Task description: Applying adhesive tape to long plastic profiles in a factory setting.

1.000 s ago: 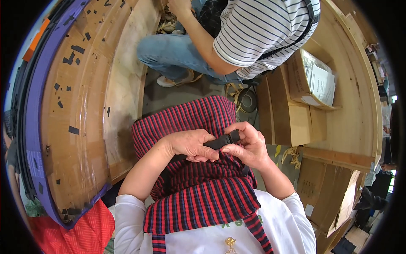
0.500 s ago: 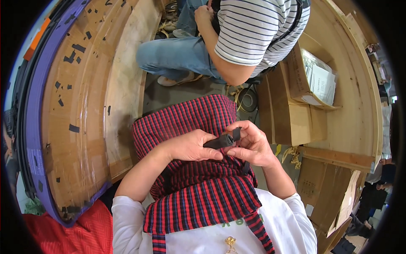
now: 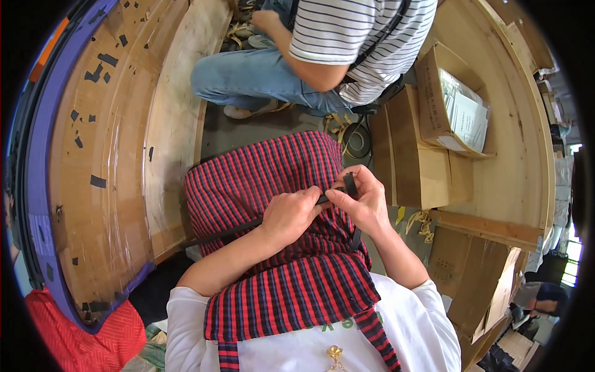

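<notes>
We see green lettering (image 3: 327, 328) on the white shirt (image 3: 415, 319), partly covered by a red-and-black striped apron (image 3: 291, 288); dark characters mark the side of an open cardboard box (image 3: 427, 102) at right, and its papers (image 3: 468, 118) carry print too small for us to read. Across the apron, over the lap, runs a narrow black strap (image 3: 232, 232), gripped in the closed left hand (image 3: 288, 217); just beside it, the right hand (image 3: 364, 201) pinches an upright black end (image 3: 350, 184), though we cannot tell whether the two join. To the left we have a taped cardboard surface (image 3: 124, 208), purple-edged and dotted with black scraps (image 3: 98, 181). Beyond the apron, on grey floor (image 3: 232, 139), sits a co-worker in a striped top (image 3: 347, 37).
</notes>
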`<state>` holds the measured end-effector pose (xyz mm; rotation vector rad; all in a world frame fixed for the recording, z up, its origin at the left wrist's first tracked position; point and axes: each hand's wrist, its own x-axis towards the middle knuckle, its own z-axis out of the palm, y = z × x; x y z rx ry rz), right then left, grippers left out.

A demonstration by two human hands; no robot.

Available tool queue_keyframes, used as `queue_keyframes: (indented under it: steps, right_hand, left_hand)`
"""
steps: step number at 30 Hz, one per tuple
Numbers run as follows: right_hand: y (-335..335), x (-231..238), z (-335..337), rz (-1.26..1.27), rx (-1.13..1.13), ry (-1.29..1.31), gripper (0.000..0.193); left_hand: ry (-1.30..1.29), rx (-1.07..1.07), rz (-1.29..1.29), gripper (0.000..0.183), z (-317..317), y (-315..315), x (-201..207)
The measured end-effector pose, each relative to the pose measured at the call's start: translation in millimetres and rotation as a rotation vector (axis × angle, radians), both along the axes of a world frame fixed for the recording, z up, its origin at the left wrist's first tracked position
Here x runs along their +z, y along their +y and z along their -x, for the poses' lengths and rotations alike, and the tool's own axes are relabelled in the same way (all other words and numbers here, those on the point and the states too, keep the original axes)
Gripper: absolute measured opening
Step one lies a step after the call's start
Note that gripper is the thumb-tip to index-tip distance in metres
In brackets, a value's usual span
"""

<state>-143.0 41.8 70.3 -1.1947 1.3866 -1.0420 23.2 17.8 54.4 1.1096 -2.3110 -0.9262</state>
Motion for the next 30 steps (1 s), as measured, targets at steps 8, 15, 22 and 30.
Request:
queue_keyframes:
  steps: [8,15,22,30]
  right_hand:
    - [2.6,2.3,2.7,0.019,0.017,0.114,0.025]
    - [-9.2,1.0,0.0,-0.07,-0.046,0.162,0.02]
    - [-9.8,1.5,-5.3,0.094,-0.028,0.31,0.03]
    - [-9.2,6.1,-7.0,0.068,-0.007,0.232,0.024]
  left_hand:
    - [0.004,-0.107,-0.123,0.028,-3.1,-8.4,-5.6]
    - [-0.102,-0.05,-0.159,0.03,1.2,-8.1,-1.4]
    - [-0.075,-0.036,-0.172,0.03,-3.5,-16.1,-6.9]
    - [-0.043,-0.125,-0.261,0.033,-7.8,-16.5,-5.8]
